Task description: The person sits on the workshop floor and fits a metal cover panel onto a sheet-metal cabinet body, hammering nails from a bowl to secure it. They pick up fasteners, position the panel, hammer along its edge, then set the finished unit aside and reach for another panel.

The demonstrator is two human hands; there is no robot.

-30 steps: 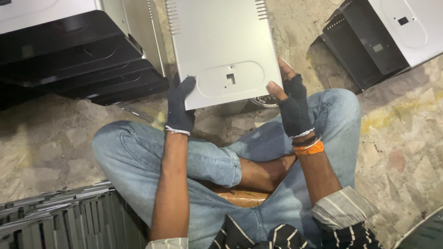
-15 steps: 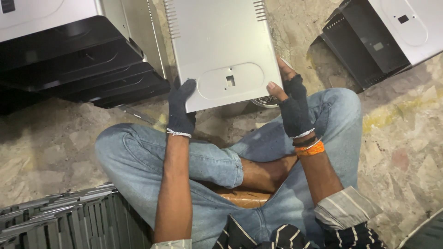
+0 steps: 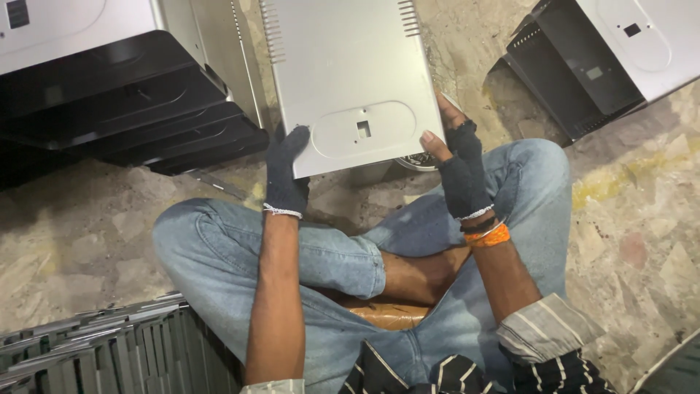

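Both gloved hands have a grip clamped on one grey metal panel (image 3: 350, 80): left hand (image 3: 286, 171) on its near left corner, right hand (image 3: 458, 164) on the near right edge. Just under that grip, maybe a small bowl (image 3: 419, 160). Beyond, two stacks of housings (image 3: 109, 87) (image 3: 590, 58) on the floor (image 3: 642, 219).

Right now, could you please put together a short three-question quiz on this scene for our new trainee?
1. True or false: both hands grip the grey metal panel by its near edge.
2. Which hand wears an orange band at the wrist?
A. left hand
B. right hand
3. Fill in: a stack of black and silver covers lies on the person's ____ side.

Key:
1. True; each gloved hand holds a near corner.
2. B.
3. Left; another black and silver cover lies on the right.
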